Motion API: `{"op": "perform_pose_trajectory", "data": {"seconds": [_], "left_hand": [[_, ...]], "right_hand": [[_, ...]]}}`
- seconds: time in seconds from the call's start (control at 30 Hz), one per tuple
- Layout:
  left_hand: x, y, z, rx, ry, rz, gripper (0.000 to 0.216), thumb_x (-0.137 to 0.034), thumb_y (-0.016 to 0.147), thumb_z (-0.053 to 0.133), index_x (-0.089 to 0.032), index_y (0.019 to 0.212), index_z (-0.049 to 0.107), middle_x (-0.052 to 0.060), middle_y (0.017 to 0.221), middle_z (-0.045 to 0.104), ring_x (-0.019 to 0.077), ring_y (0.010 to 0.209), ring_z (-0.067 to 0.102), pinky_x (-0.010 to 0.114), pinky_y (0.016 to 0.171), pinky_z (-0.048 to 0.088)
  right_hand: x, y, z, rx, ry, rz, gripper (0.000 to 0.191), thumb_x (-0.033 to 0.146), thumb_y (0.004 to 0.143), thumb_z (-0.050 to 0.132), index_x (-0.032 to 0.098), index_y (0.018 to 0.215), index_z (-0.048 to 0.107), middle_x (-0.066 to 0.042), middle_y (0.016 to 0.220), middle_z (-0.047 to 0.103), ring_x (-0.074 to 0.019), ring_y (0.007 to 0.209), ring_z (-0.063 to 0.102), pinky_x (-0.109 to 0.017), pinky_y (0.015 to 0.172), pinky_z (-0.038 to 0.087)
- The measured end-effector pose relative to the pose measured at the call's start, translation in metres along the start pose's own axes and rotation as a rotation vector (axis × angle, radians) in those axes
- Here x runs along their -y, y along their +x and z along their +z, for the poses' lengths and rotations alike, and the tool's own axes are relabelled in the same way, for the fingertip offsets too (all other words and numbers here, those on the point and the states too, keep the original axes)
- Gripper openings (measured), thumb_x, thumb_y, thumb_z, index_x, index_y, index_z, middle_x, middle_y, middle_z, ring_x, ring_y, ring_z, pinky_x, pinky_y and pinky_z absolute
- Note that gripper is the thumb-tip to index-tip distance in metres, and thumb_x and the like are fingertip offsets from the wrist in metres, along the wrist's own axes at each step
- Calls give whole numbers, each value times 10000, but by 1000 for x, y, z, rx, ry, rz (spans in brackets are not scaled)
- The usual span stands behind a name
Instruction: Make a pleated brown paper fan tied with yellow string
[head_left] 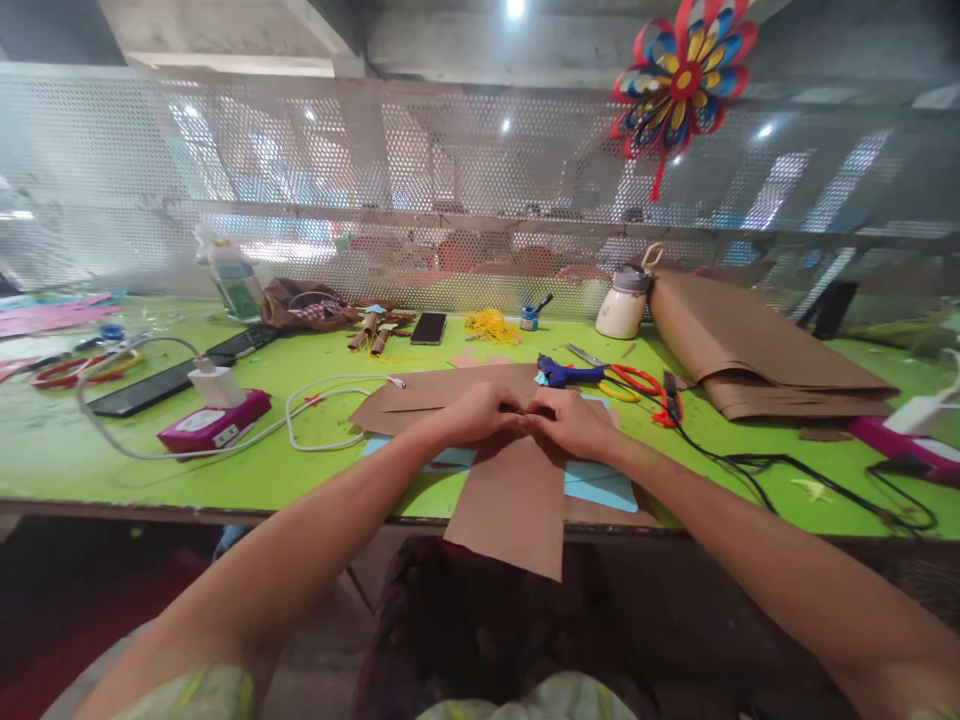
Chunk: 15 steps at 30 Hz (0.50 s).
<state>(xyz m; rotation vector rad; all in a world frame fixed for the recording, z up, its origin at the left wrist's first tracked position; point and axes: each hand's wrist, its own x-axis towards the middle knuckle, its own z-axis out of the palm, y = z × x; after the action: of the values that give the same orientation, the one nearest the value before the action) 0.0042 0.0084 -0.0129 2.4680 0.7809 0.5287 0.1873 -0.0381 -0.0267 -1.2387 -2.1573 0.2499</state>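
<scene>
Pale sleeve (199,695), brown paper (514,500), green table (225,485), perforated screen (300,160), perhaps chairs (457,252) beyond

The sheet (517,500) was plain brown (the paper (600,485) beside it, light blue), the table (315,483) around it lime green.

Brown sheet (517,505): upper edge partly hidden by the fingers (546,402).
Blue paper (600,487): middle covered by the brown sheet.
Flower ornament (685,80): top cut off by upper edge.
Right purple socket (900,450): cut off at right.
Mesh screen (416,170): shapes behind blurred.
</scene>
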Motion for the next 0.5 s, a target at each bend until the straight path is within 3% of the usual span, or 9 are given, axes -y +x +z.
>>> {"op": "perform_pose_trajectory", "data": {"seconds": [0.2, 0.37, 0.5], "left_hand": [[9, 4, -1, 13, 119, 18, 237, -305, 743, 578, -139, 800, 738, 21, 680, 638, 130, 674, 519, 207, 636, 367], [6, 2, -3, 107, -19, 13, 253, -272, 745, 571, -161, 915, 721, 10, 766, 682, 123, 680, 539, 201, 638, 374], [4, 0, -5, 115, -11, -17, 260, -245, 727, 579, -157, 939, 701, 10, 799, 680, 127, 694, 550, 206, 632, 374]], "right_hand": [[-11, 1, -2, 87, -92, -85, 142, 255, 802, 571, 157, 786, 672, -45, 760, 614, -148, 703, 529, -257, 620, 372], [-16, 2, -20, 310, 97, -77, 199, 298, 815, 544, 162, 881, 673, -36, 812, 637, -155, 745, 556, -257, 659, 403], [-17, 3, -27, 370, 142, -70, 178, 267, 808, 541, 150, 841, 672, -30, 769, 621, -146, 713, 546, -256, 657, 404]]}}
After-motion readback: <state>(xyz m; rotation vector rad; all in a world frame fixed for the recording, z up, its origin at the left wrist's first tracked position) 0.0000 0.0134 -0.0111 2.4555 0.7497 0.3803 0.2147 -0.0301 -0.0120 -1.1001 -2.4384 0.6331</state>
